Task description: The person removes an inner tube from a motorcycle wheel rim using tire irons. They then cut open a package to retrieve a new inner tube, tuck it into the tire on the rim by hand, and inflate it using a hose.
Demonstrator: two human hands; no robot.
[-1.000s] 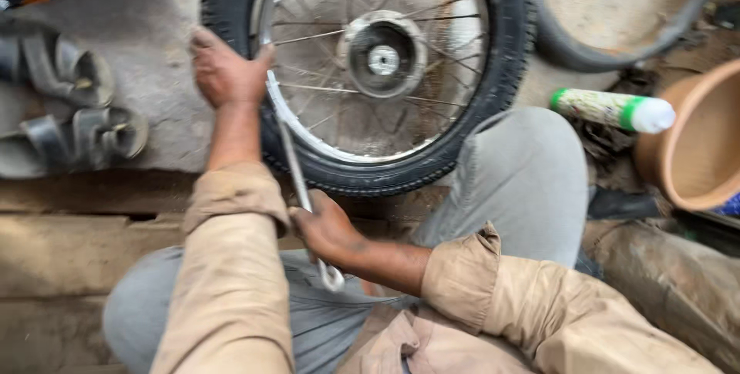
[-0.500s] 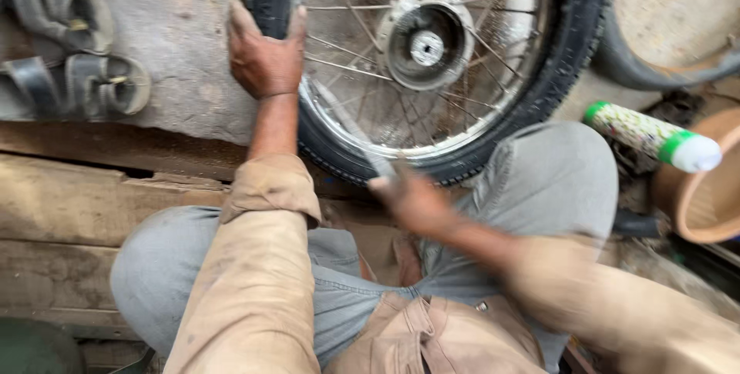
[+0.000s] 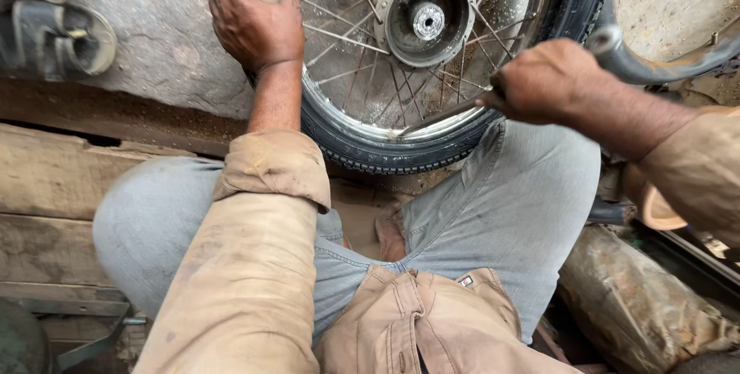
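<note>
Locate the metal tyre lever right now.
In the head view, the metal tyre lever is right of centre, gripped in the right hand, its tip at the lower rim of the spoked wheel, just above the person's right knee.

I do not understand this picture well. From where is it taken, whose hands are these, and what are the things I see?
The picture comes from a camera worn on a person's head, looking down at their own lap and hands. A spoked wheel with a black tyre stands on the dusty ground between the person's knees. The left hand lies flat on the tyre's edge. The right hand grips a thin metal lever whose tip reaches the rim. At top left lie pieces of black rubber. A curved dark tube passes at the right. Wooden planks lie at the left.
</note>
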